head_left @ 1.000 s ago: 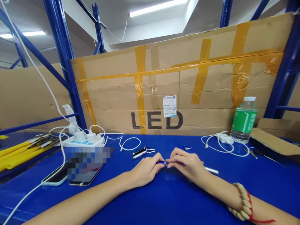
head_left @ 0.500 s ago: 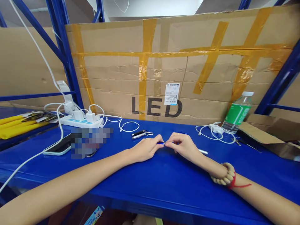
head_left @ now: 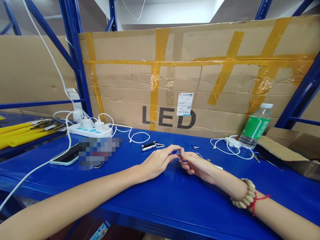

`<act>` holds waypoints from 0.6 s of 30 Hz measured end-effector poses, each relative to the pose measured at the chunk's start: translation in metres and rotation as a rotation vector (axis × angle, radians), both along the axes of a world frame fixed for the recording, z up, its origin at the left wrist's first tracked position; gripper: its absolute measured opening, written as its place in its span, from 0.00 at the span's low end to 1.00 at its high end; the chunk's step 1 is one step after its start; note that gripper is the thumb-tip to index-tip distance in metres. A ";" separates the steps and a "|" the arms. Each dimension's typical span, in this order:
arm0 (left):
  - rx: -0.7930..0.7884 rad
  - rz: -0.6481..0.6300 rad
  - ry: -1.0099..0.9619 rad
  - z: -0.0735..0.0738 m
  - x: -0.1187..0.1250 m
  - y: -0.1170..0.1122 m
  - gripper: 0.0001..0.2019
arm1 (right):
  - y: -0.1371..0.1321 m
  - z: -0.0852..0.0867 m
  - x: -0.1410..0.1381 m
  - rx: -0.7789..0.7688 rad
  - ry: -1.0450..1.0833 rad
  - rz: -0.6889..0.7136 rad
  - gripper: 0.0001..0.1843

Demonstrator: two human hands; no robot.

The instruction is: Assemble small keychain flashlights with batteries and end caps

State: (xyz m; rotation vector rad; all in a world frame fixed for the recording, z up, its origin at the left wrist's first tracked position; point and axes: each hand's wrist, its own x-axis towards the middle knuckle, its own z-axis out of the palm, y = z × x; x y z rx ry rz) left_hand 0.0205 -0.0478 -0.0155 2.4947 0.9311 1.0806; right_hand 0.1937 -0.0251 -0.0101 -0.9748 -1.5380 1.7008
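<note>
A small blue flashlight (head_left: 174, 152) with an open-looking metal end spans the gap between my hands above the blue table. My left hand (head_left: 157, 162) is closed on its blue body, thumb and fingers pinching it. At the metal end, my right hand (head_left: 196, 164) is closed too, thumb and forefinger against it and the other fingers curled below. Beyond the left hand lie a black and a silver keychain flashlight (head_left: 148, 146) with a clip. A blue carabiner clip (head_left: 196, 146) rests past the right hand, and a small round piece (head_left: 209, 160) and a white, pen-like item (head_left: 218, 167) lie beside the right wrist.
On the left are a power strip (head_left: 91, 130) with chargers, a phone (head_left: 65, 156) and yellow rolls (head_left: 22, 131). A water bottle (head_left: 256, 126), a white cable (head_left: 231, 148) and an open carton (head_left: 287, 153) stand right. A large cardboard box (head_left: 125, 86) walls the back.
My right hand has rolled palm-up, and its fingers have shifted at the flashlight's end, showing the metal end. The view has tilted slightly up; the blue clip is now uncovered.
</note>
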 end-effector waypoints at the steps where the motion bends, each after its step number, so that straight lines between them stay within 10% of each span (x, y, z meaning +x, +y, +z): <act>1: -0.013 -0.007 -0.012 0.000 0.000 0.000 0.13 | 0.000 -0.001 -0.001 0.002 0.004 0.011 0.27; 18: -0.390 0.189 -0.283 -0.014 0.000 0.027 0.13 | 0.003 -0.008 -0.009 0.185 -0.252 -0.091 0.19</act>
